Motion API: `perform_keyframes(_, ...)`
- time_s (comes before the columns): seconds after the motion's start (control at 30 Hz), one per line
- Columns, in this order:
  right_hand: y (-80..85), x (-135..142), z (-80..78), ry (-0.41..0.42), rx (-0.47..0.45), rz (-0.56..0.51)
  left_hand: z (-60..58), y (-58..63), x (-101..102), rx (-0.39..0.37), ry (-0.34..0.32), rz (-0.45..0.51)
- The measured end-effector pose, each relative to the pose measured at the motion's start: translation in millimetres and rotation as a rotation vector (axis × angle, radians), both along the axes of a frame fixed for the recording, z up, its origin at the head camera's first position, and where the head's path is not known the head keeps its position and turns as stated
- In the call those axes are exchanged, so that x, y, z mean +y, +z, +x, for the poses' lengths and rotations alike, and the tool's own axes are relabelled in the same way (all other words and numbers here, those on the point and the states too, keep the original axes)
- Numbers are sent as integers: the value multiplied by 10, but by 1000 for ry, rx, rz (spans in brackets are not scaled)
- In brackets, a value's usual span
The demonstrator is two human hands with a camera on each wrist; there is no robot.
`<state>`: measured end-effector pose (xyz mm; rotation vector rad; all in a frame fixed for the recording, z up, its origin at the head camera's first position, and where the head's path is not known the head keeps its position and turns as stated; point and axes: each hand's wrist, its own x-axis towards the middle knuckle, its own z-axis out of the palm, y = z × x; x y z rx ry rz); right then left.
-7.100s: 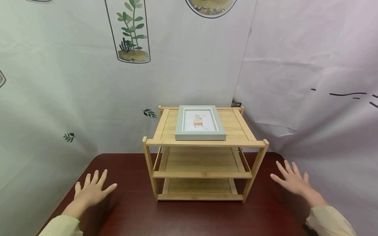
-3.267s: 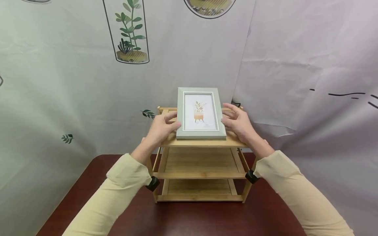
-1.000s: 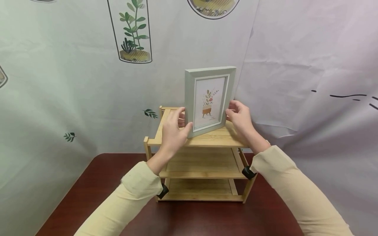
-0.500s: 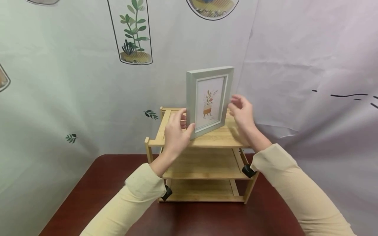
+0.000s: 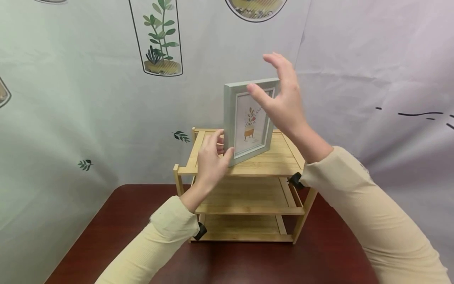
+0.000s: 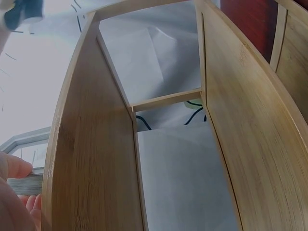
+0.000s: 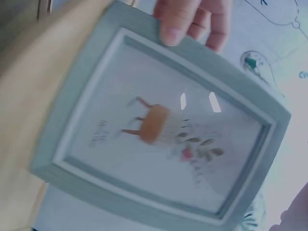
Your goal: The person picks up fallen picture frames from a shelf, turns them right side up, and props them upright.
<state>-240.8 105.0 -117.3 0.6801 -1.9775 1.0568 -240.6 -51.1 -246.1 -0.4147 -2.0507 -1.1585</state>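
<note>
A pale green picture frame [image 5: 249, 122] with a potted-plant print stands upright, turned at an angle, its lower edge at the top board of a bamboo rack [image 5: 244, 173]. My left hand [image 5: 212, 157] pinches its left side, thumb on the front and fingers behind. In the right wrist view that hand [image 7: 197, 19] shows at the edge of the frame [image 7: 159, 144]. Raised by the frame's upper right corner is my right hand [image 5: 285, 98], thumb and fingers spread apart, holding nothing and partly hiding that corner. The left wrist view shows only a bit of the frame [image 6: 29, 183].
The three-tier rack's middle shelf [image 5: 244, 193] and bottom shelf [image 5: 237, 225] lie below. It stands on a dark red table [image 5: 117, 213]. A printed cloth backdrop [image 5: 106, 90] hangs close behind. Black bands [image 5: 201, 232] are on both wrists.
The frame first lay flat, was tilted up by both hands, then turned. My right hand has let go of its right side and risen to the upper corner; my left hand keeps its grip.
</note>
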Motion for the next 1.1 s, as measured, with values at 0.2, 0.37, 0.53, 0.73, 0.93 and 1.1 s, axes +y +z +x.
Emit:
perform_keyframes(0.2, 143, -189, 15, -45, -67, 215, 2, -12, 1, -1, 11, -9)
perform_keyframes(0.37, 166, -322, -73, -69, -95, 335, -4, -19, -1, 11, 15, -18)
perform_keyframes(0.53, 151, -398, -165, -114, -107, 420, -15, -26, -1, 23, 10, -15)
perform_keyframes(0.73, 116, -429, -205, -210, -92, 502, -12, -34, -4, 43, 6, -15)
perform_keyframes(0.93, 102, -437, -203, -222, -81, 494, -10, -37, -11, 53, -1, -22)
perform_keyframes(1.1, 95, -448, -201, -228, -77, 491, -16, -30, -37, 48, -16, -33)
